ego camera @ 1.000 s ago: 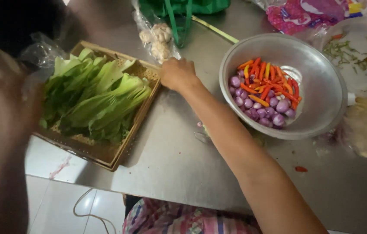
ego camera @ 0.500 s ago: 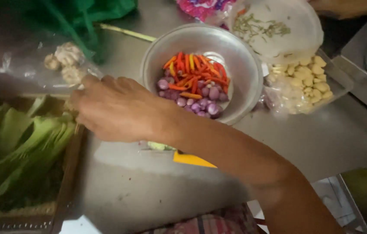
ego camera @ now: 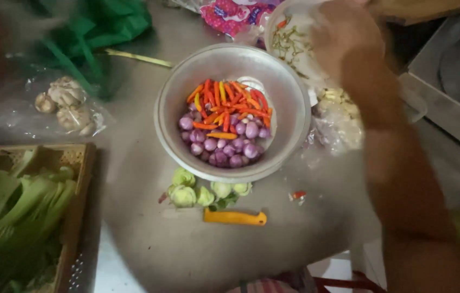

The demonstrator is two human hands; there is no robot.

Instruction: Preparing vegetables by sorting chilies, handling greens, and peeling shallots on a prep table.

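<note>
Right hand [ego camera: 349,32] stretched forward over plate [ego camera: 289,59], right of bowl [ego camera: 186,70]; too blurred, grip can't be told. Left hand out of view.

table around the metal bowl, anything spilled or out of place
A small red chili piece lies loose on the table right of the metal bowl, apart from the chilies inside. Cut green stem ends sit scattered by an orange-handled knife.

Metal bowl [ego camera: 171,92] at table centre, chillies [ego camera: 229,106] and shallots [ego camera: 224,145] in it. Knife [ego camera: 235,217] and small round vegetables [ego camera: 204,191] before it. Basket [ego camera: 75,211] of leafy greens [ego camera: 15,209] left; bagged ginger [ego camera: 67,106] behind basket.
</note>
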